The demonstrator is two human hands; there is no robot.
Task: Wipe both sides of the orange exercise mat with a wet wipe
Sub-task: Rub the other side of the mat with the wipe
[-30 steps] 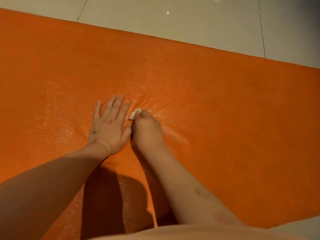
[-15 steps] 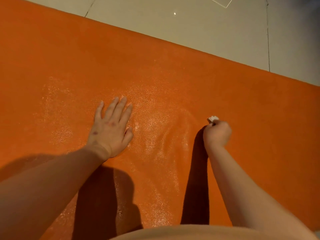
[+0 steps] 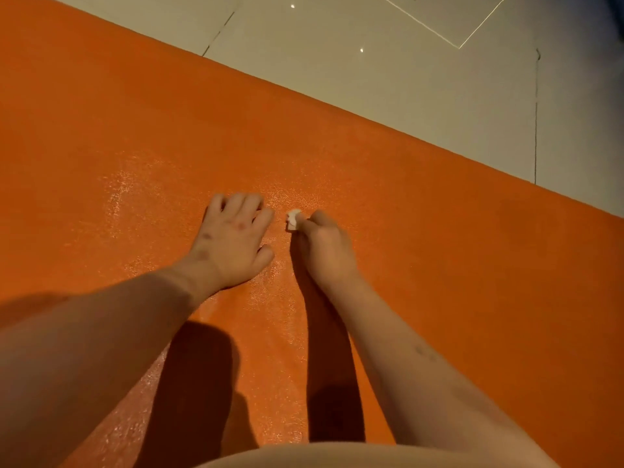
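Here, our right fingers [image 3: 315, 219]: curled tight into a fist around the wet wipe, knuckles up, with no gap between them that we can see.
Wet wipe [image 3: 292, 219]: a small white wad poking out from the front of our fist, touching the mat just beside our other hand.
Right hand [image 3: 322, 246]: closed on the wipe and pressed down on the mat, wrist low, its shadow running back along the forearm.
Left fingers [image 3: 236, 206]: spread a little and laid flat, grasping nothing; the tips are slightly blurred.
Left hand [image 3: 233, 241]: palm down on the mat, just left of the wipe, with a narrow strip of orange between our two hands.
Orange exercise mat [image 3: 439, 265]: spread flat on the floor, filling most of our view, its far edge running on a slant from upper left to right.
Mat surface: a glistening sheen around and ahead of both our hands, duller toward the right.
Tiled floor [image 3: 371, 62]: pale tiles with dark grout lines beyond the mat's far edge.
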